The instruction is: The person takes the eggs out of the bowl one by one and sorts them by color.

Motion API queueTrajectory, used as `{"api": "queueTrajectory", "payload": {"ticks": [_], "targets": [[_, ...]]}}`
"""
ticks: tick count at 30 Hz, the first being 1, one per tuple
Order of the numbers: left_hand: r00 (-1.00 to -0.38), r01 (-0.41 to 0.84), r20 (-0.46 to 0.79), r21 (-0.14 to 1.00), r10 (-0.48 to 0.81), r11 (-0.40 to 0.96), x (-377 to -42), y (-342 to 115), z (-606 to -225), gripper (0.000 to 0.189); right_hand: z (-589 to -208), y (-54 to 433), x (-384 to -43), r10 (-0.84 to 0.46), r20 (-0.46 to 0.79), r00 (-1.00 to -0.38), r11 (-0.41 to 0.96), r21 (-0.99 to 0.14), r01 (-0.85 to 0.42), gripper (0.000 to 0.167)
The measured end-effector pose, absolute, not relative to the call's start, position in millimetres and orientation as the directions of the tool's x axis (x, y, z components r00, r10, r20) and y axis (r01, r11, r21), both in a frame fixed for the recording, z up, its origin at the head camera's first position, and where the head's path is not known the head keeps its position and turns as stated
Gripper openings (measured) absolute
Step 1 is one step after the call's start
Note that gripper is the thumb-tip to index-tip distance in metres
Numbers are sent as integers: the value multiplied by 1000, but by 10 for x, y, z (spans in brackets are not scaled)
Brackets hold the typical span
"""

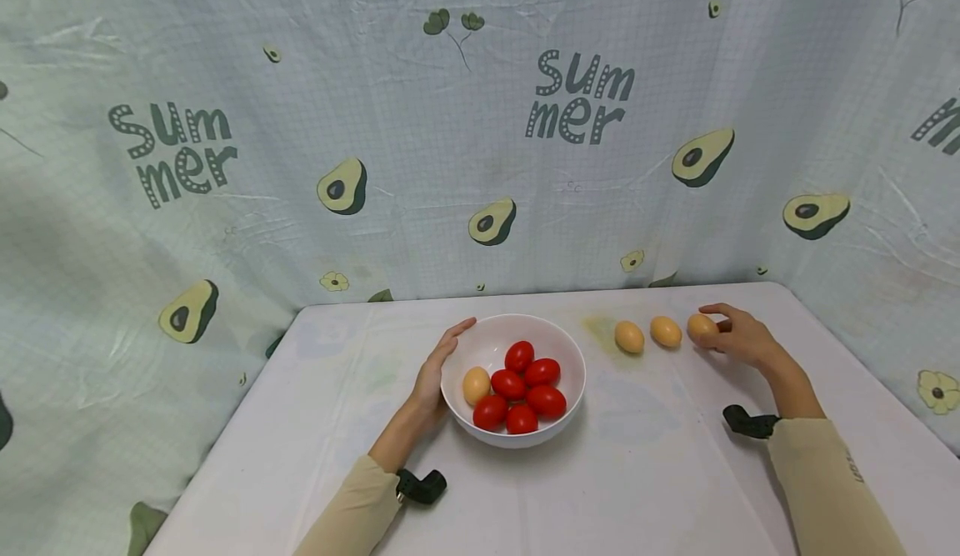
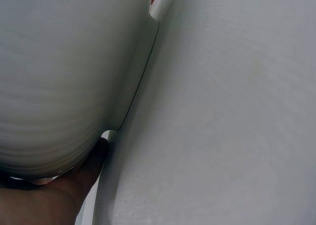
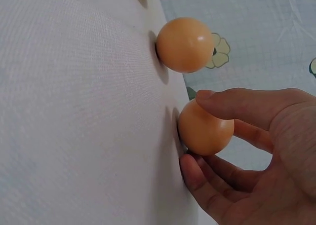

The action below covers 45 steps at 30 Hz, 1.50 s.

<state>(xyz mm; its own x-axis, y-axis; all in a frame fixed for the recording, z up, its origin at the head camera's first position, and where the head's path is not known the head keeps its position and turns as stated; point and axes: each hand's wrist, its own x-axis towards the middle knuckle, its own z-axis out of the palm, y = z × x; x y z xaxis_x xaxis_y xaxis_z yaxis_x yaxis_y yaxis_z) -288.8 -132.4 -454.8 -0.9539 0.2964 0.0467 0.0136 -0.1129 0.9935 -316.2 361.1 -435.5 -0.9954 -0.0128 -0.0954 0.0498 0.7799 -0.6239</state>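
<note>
A white bowl [image 1: 465, 429] stands near the middle of the table, holding several shiny red egg-shaped pieces [image 1: 546, 402] and one light-brown egg [image 1: 476, 386] at its left side. Against the bowl's left wall rests my left hand [image 1: 431, 381], fingers stretched along the outside up to the rim. The left wrist view shows its thumb [image 2: 94, 161] along the bowl's lower wall. At the back right, my right hand [image 1: 741, 338] pinches a brown egg [image 3: 205, 129] between thumb and fingers, low at the tabletop.
Two more brown eggs, a near one [image 1: 665, 332] and a farther one [image 1: 629, 337], lie in a row left of the right hand. Behind the white-covered table [image 1: 600, 489] hangs a printed cloth [image 1: 420, 122]. Black wrist cameras sit on both sleeves.
</note>
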Motion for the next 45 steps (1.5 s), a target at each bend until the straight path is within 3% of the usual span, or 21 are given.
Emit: {"api": "queueTrajectory", "payload": {"ticks": [21, 45], "targets": [[-952, 12, 49, 992, 303, -123, -2910, -1317, -4564, 53, -4214, 3604, -3124, -10, -129, -992, 805, -589, 69, 77], [-950, 9, 50, 991, 308, -131, -2900, -1322, -4552, 53, -3879, 3373, -3075, -42, 106, -994, 847, -524, -91, 62]]}}
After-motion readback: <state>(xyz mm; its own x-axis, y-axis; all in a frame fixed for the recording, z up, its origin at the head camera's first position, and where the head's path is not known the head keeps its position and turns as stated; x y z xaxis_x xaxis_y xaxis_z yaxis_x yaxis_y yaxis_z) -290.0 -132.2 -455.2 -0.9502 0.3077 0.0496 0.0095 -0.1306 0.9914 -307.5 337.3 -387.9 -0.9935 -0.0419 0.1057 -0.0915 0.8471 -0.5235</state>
